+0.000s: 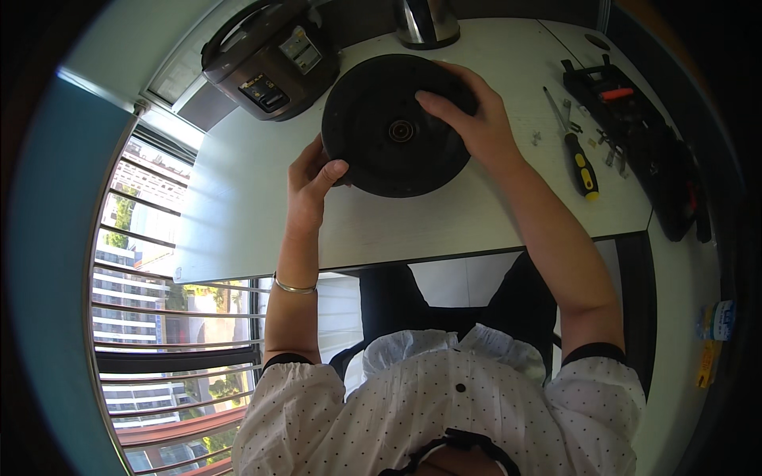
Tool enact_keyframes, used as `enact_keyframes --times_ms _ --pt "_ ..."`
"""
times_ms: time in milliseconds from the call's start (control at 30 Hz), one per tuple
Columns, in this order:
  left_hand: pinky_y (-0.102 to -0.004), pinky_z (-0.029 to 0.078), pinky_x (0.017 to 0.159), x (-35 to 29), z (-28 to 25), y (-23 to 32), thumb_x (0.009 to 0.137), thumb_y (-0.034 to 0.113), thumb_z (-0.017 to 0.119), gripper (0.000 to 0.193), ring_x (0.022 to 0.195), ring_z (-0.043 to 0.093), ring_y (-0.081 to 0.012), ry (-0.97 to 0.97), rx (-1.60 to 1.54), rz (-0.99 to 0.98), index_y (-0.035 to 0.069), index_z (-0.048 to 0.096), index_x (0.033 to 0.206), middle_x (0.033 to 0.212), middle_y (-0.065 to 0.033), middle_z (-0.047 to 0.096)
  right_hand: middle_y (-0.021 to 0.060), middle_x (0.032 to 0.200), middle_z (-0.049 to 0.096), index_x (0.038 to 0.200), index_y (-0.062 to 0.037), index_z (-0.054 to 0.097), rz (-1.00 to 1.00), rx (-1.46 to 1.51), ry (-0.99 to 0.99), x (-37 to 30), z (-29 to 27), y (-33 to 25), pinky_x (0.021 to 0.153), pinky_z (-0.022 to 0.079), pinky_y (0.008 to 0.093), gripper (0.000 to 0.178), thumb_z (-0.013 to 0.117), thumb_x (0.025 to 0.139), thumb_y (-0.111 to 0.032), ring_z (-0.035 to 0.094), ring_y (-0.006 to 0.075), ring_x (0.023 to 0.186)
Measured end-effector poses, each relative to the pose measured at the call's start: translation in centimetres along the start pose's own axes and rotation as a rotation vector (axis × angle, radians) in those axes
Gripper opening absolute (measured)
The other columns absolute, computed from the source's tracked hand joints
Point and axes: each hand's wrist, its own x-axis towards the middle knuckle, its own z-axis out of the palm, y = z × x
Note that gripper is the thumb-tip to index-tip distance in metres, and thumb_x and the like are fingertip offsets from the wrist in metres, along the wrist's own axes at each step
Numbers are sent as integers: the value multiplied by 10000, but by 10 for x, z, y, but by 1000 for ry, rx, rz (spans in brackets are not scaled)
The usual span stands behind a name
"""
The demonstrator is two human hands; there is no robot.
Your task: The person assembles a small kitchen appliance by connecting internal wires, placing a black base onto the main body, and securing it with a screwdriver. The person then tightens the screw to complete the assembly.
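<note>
A round black disc-shaped base (381,166) with a ringed socket at its centre is held up over the white table, its flat face toward me. My left hand (311,181) grips its lower left rim, thumb in front and fingers behind. On the upper right, my right hand (480,119) is closed round the rim, with the thumb pressed on the face; its other fingers are mostly hidden behind. To the right of the base lies a screwdriver (582,166) with a black and yellow handle. Small metal pieces (614,152) are scattered beside it.
A brown electric cooker (274,67) stands at the back left, with a shiny metal kettle (427,25) behind the base. Along the right side lies an open black tool case (635,127) with a red-handled tool. The white table (373,234) ends just before my lap. Window blinds are at left.
</note>
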Motion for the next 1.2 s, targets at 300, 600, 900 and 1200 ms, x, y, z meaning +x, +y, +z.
enact_keyframes --times_ms 300,600,900,1200 --pt "-284 492 845 -1 2 1 801 263 754 755 913 616 -179 9 -22 -13 -130 401 1340 1007 -131 642 92 967 661 1209 56 536 -65 32 50 -3 3 2 807 506 252 511 747 813 -188 632 139 865" --pt "-260 491 766 3 0 6 697 131 802 744 859 610 -170 -66 52 -12 -111 447 1304 953 -121 644 99 930 663 1212 62 533 -97 36 28 -5 5 4 792 505 259 500 731 826 -188 632 143 845" --pt "-241 460 656 8 11 13 685 48 751 588 729 587 -143 38 35 -48 -102 528 1208 841 -79 642 108 954 667 1201 59 539 -69 39 68 -1 2 5 801 505 266 506 734 817 -207 641 156 862" --pt "-240 437 623 14 11 16 697 71 731 506 697 570 -128 47 88 -44 -92 563 1146 815 -66 635 90 1029 653 1210 11 560 -53 63 65 2 0 7 862 481 258 459 721 818 -164 627 147 949"
